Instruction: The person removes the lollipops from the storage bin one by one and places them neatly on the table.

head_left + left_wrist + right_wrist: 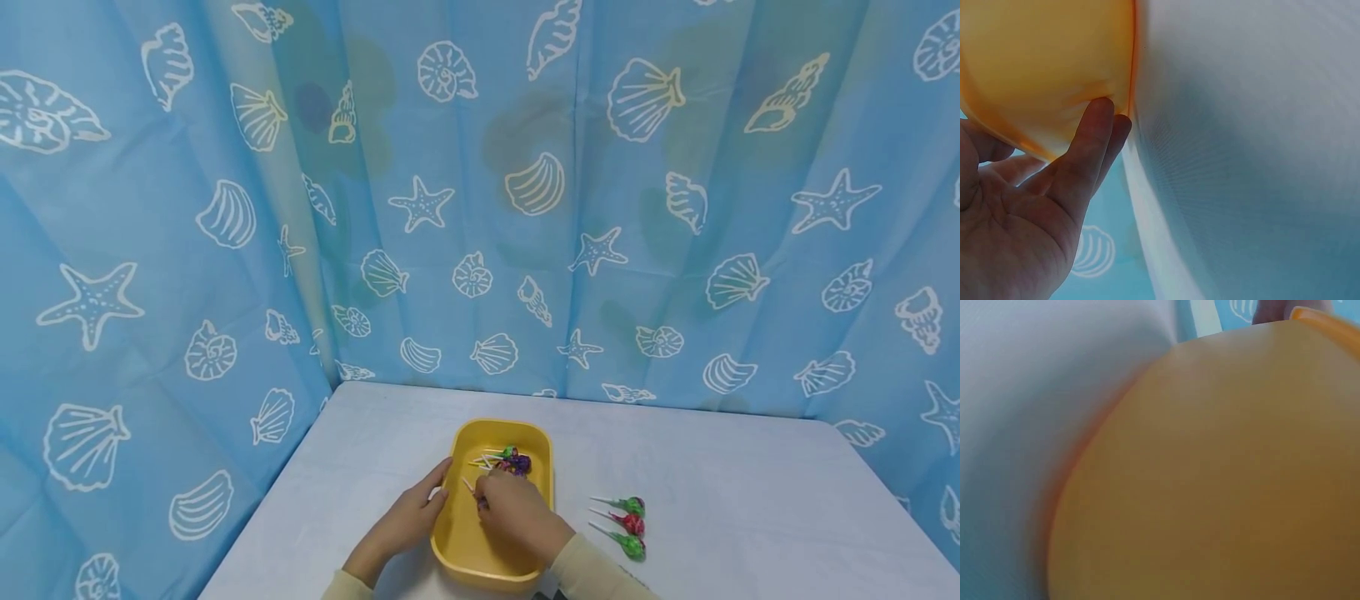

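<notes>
My left hand [408, 517] is at the left side of a yellow tray [468, 546], its fingers nearly straight. In the left wrist view those fingertips [1099, 112] press against the tray's outer wall, close to the tabletop. Reaching over the near right rim, my right hand [517, 510] is down inside the tray and pinches a lollipop [482, 504], whose white stick points up and left. Just beyond the fingers lie several wrapped lollipops [519, 461], partly hidden by that hand. The right wrist view is mostly filled by the yellow wall.
On the white table [750, 500], right of the tray, three lollipops lie in a column: a green one [633, 506], a red one [632, 524] and another green one [632, 547], sticks leftward. A blue curtain [465, 317] with shell prints hangs behind and to the left.
</notes>
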A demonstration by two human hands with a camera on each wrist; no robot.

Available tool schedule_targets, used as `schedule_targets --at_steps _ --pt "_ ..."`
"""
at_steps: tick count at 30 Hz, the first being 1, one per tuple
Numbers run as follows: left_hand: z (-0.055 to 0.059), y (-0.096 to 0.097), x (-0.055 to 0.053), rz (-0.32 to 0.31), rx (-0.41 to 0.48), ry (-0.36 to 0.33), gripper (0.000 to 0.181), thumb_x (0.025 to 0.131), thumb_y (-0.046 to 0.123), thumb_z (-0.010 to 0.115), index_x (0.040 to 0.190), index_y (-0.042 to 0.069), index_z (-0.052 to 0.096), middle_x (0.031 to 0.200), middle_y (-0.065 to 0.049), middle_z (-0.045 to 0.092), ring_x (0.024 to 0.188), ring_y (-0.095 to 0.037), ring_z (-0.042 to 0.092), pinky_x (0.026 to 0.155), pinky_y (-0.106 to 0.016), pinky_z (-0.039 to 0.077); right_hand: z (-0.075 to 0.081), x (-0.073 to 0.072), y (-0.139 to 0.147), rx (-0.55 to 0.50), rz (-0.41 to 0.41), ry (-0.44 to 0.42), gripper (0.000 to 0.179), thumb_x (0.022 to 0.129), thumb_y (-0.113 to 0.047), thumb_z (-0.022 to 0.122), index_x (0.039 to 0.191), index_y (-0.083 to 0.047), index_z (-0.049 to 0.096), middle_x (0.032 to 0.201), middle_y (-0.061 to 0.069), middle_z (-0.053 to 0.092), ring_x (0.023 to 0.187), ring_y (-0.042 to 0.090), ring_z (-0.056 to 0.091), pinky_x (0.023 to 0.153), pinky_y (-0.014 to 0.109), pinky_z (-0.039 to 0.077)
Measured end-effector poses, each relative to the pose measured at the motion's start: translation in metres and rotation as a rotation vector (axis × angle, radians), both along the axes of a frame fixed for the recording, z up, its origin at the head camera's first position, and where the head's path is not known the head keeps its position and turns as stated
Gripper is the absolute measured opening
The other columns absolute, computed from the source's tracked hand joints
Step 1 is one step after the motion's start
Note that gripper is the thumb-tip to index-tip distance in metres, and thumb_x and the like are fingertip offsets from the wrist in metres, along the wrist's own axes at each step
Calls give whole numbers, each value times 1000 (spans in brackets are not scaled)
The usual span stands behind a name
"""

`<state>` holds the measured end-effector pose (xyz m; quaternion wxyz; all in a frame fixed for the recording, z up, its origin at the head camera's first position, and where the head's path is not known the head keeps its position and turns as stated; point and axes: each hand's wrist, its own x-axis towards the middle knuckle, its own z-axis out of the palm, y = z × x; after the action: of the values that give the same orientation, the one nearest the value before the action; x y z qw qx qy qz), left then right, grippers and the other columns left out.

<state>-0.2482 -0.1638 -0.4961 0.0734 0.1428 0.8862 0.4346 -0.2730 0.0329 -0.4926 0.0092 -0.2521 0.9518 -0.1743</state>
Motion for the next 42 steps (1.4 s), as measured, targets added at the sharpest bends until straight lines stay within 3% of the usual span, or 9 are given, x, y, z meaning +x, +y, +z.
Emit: schedule_targets --at_steps 13,27,34,42 --pt "1 2 0 31 -4 -36 52 109 18 43 159 8 33 158 -20 39 143 -44 37 115 -64 30 1 5 -1 -18 -24 -30 4 91 -13 70 87 -13 67 76 -7 57 68 9 55 73 34 57" --pt "-1 1 0 12 1 -23 52 109 20 43 159 7 33 157 -21 39 143 -45 37 114 -64 30 10 10 10 -45 -19 5 6 89 -12 72 87 -14 67 76 -9 54 69 8 51 66 30 51" --pt "0 2 1 13 7 -19 52 109 17 43 158 5 33 156 -24 40 142 -46 37 114 -65 30 17 16 18 -46 -29 47 10 86 -17 75 96 -15 73 86 -9 62 81 9 60 80 34 58" --pt "-1 2 0 29 -12 -23 52 109 19 44 159 7 33 157 -21 40 142 -44 38 114 -64 31 23 21 27 -79 -63 57 17 82 -16 78 98 -16 73 99 -4 67 90 14 63 88 39 58"
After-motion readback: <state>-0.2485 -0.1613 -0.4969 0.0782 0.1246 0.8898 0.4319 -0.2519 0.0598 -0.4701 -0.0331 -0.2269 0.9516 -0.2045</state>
